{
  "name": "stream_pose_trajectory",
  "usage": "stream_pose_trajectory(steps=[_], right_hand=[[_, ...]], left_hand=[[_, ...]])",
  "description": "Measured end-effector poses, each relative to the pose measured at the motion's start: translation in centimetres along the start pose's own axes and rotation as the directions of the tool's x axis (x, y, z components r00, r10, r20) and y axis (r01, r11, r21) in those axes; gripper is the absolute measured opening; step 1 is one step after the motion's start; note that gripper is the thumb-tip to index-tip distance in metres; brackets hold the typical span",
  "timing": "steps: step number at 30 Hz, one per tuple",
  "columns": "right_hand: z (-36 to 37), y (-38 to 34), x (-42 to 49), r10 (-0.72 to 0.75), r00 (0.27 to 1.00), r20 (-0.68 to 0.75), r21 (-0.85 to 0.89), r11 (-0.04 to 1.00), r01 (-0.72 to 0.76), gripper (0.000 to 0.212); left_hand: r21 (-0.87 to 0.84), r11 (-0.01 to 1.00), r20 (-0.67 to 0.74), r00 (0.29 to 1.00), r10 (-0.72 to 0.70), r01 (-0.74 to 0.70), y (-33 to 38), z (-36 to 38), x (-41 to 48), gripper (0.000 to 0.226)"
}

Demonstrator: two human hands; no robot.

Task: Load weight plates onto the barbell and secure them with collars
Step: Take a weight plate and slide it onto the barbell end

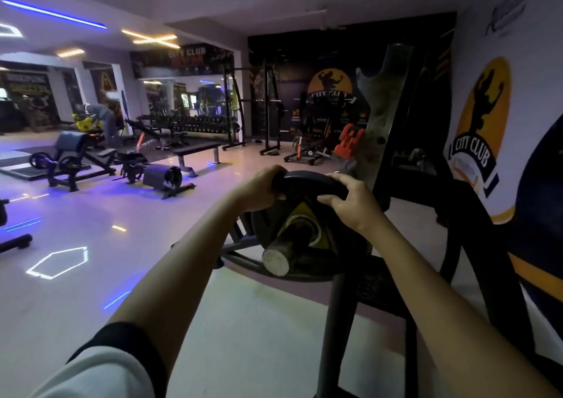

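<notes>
Both hands grip the top rim of a black plate (307, 214) that sits on the bar (281, 251), whose end pokes out through the hole. The left hand (259, 189) wraps its fingers over the rim; the right hand (350, 201) curls around it beside a dark rack (475, 245).

Both bare arms reach forward toward the frame's centre. The left hand (260, 189) and right hand (355, 204) sit close together, fingers curled closed in a grip, wrists slightly bent.
</notes>
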State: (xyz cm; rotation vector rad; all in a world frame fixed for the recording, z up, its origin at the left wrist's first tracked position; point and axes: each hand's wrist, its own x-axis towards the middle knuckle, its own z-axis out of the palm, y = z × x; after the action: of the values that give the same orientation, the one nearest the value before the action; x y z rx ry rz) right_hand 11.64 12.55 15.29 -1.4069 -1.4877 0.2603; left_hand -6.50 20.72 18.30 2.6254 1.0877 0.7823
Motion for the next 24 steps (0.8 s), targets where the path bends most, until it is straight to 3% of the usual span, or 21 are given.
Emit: stream_pose_trajectory(steps=[7,14,20,24], right_hand=[[-1.0,8.3,9.2,-0.018,0.988,-0.152,-0.226,0.974,-0.017,0.046],[-3.1,13.7,16.3,0.071,0.987,-0.144,-0.169,0.981,-0.095,0.049],[-3.1,14.0,16.3,-0.038,0.991,-0.125,-0.287,0.958,0.001,0.051],[-3.3,12.1,13.5,-0.217,0.965,-0.148,-0.451,0.883,0.13,0.053]], left_hand=[[-0.042,0.998,-0.015,0.999,0.044,-0.045,-1.5,5.8,12.2,0.051],[-0.056,0.997,0.048,0.997,0.058,-0.055,-2.5,9.5,21.8,0.053],[-0.047,0.99,-0.021,0.991,0.133,-0.134,-3.4,9.2,21.2,0.053],[0.104,0.957,-0.073,0.957,0.28,-0.272,-1.8,7.9,17.9,0.058]])
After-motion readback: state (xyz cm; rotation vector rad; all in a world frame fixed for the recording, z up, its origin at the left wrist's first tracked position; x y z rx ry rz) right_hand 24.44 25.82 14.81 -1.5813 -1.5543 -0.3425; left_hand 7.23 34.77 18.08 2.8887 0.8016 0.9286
